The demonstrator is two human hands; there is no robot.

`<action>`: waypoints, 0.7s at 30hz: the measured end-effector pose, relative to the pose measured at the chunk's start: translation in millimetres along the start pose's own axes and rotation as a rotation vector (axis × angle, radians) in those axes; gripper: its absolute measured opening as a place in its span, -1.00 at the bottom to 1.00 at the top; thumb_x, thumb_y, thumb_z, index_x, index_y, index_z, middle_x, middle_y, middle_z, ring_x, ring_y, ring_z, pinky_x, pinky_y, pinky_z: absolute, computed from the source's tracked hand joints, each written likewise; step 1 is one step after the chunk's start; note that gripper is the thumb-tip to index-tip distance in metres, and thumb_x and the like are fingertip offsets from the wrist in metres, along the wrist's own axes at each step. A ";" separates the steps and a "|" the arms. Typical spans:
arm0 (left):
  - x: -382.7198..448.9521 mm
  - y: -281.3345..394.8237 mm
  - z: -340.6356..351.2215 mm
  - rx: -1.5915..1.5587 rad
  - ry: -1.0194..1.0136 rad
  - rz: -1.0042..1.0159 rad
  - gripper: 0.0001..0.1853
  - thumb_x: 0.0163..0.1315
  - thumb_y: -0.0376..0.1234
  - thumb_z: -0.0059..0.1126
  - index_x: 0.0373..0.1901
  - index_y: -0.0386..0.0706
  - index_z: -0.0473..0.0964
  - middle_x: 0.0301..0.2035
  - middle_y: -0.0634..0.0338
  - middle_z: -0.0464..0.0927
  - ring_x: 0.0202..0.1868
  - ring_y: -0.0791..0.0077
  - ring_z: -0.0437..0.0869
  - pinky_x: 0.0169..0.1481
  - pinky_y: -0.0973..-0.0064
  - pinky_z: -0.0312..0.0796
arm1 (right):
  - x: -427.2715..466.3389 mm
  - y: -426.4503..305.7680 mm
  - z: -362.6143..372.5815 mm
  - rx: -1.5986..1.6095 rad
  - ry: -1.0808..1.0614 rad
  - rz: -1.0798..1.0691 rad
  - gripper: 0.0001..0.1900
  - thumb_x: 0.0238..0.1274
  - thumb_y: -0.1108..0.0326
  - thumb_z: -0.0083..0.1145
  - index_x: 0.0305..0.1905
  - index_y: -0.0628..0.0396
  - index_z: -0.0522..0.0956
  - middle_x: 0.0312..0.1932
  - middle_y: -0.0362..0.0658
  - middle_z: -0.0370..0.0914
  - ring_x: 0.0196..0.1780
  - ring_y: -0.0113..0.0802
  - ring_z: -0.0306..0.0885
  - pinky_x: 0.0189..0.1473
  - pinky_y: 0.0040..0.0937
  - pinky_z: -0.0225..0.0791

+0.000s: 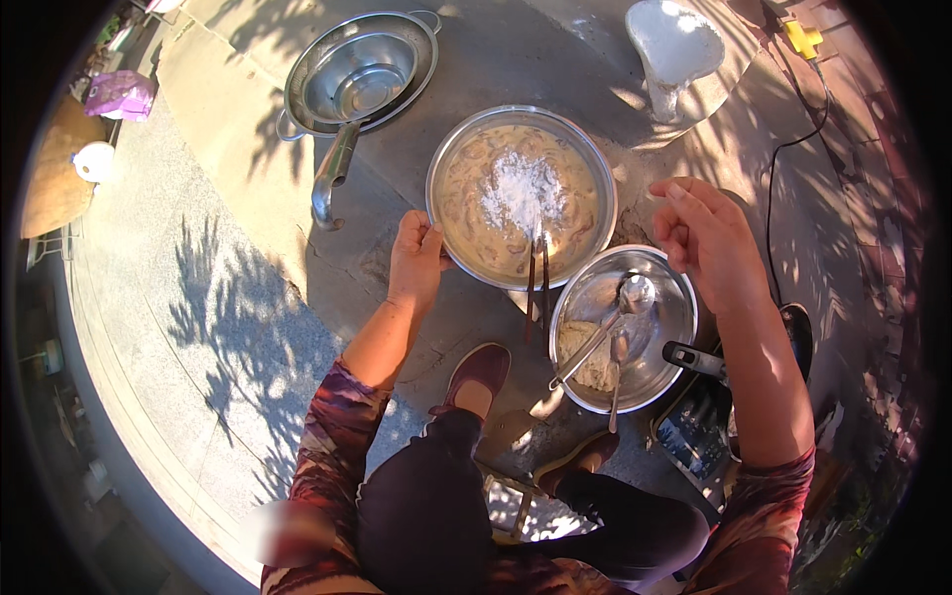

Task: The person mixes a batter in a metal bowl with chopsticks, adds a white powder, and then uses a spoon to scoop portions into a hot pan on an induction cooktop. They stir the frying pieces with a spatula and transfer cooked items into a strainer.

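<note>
My left hand (418,256) grips the left rim of a metal bowl (611,195) of pale batter-like mixture (465,212). White powder (523,190) lies heaped on the mixture, and a pair of dark chopsticks (538,286) stands in it, leaning on the near rim. Right of that bowl, my right hand (695,230) hovers with bent fingers and nothing visible in it. Below it sits a second metal bowl (662,375), holding a ladle (637,294), a spoon (619,348) and a pale dough-like lump (587,353).
A colander (296,97) with a metal basin (372,88) inside stands at the upper left, a metal handle (335,171) beside it. A white stool-like object (673,48) is at the upper right. A black cord (773,178), black pan handle (693,358) and induction cooker (695,431) are on the right.
</note>
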State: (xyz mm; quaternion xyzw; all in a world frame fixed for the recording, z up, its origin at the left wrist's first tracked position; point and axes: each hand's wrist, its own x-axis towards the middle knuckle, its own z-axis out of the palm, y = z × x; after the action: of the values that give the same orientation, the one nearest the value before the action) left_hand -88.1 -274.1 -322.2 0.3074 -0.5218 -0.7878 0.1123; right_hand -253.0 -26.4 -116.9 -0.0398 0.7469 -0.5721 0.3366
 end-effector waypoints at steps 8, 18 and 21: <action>-2.0 2.8 -1.0 0.053 0.014 0.010 -0.94 0.47 -0.41 -0.13 -0.15 -0.18 0.33 -0.34 0.23 0.52 -0.38 0.61 0.58 -0.33 0.52 0.54 | -77.0 58.1 72.5 -1.346 -0.008 -0.496 -0.75 0.07 0.43 0.16 -0.15 0.18 0.39 -0.35 -0.04 0.49 -0.23 -0.06 0.58 -0.25 -0.17 0.50; 2.4 11.7 1.7 0.098 0.030 0.023 -0.89 0.48 -0.40 -0.17 -0.15 -0.17 0.39 -0.34 0.24 0.55 -0.37 0.57 0.60 -0.28 0.50 0.55 | -45.5 119.8 74.3 -1.378 -0.086 -0.627 -0.41 -0.02 0.48 0.14 0.24 0.14 0.40 -0.05 -0.08 0.40 0.04 -0.18 0.49 -0.03 -0.32 0.46; 1.6 11.0 1.6 0.072 0.030 0.032 -0.89 0.48 -0.40 -0.17 -0.15 -0.16 0.39 -0.35 0.25 0.55 -0.36 0.56 0.61 -0.27 0.50 0.54 | -39.3 124.9 79.1 -1.358 -0.146 -0.665 -0.38 -0.03 0.50 0.14 0.27 0.05 0.42 0.03 -0.08 0.38 0.09 -0.16 0.46 0.05 -0.30 0.43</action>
State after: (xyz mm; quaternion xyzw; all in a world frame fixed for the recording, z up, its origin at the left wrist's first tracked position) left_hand -91.9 -278.4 -312.5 0.3147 -0.5531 -0.7617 0.1216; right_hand -138.7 -31.7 -218.4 -0.4990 0.8595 -0.0538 0.0963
